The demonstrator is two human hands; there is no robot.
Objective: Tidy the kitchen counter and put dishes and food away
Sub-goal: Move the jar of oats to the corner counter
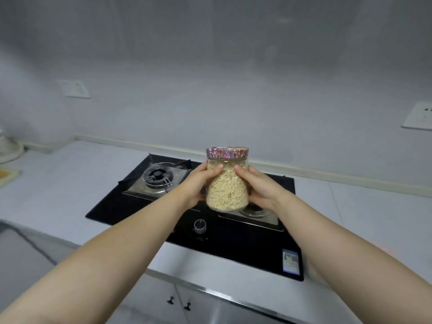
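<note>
A glass jar [227, 190] full of pale oat-like flakes, closed by a pink floral lid [227, 152], is held upright in the air above the black gas hob [233, 239]. My left hand [198, 183] wraps the jar's left side and my right hand [258, 185] wraps its right side, thumbs pressed on the front glass. Both arms reach out from the bottom corners of the view. The jar hangs over the inner edge of the right burner [257, 212].
The hob has a left burner [157, 177] and a control knob [199, 225]. It sits in a pale counter [70, 183] against a grey wall with wall sockets [418, 116]. A white appliance [7, 146] stands far left. Cabinet doors with dark handles [178, 302] lie below.
</note>
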